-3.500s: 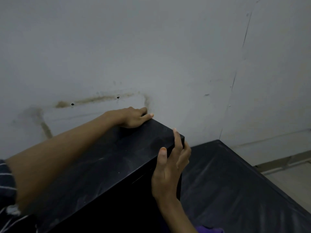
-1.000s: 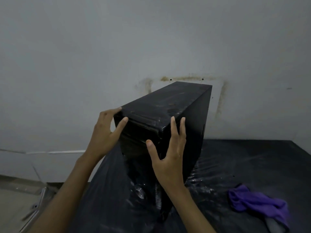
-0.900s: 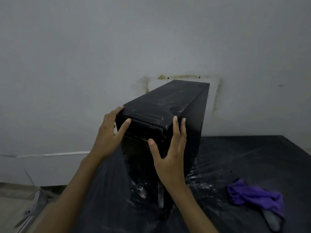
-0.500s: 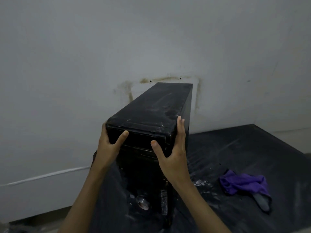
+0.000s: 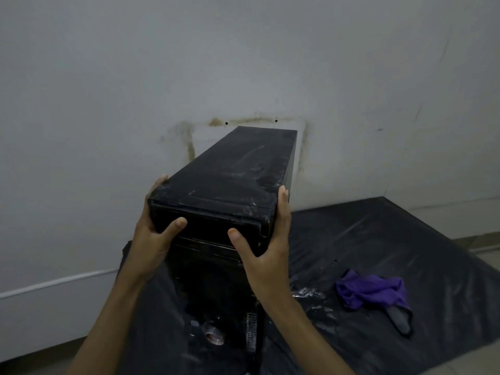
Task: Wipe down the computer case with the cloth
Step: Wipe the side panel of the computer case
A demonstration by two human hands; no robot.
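Observation:
A dusty black computer case (image 5: 232,171) stands upright on a black plastic sheet (image 5: 365,244), its far end against the wall. My left hand (image 5: 154,239) grips its near top left corner, thumb on the front panel and fingers round the left side. My right hand (image 5: 267,244) grips the near top right corner the same way, fingers up the right side. A crumpled purple cloth (image 5: 370,292) lies on the sheet to the right of the case, apart from both hands.
A stained white wall (image 5: 135,90) stands close behind and left of the case. Pale floor tiles (image 5: 487,255) show past the sheet's right edge. A small round part (image 5: 215,335) glints low on the case front.
Both hands have gone from resting flat at the case's front corners to wrapping round them. The view has drawn closer and the cloth has come into sight at right.

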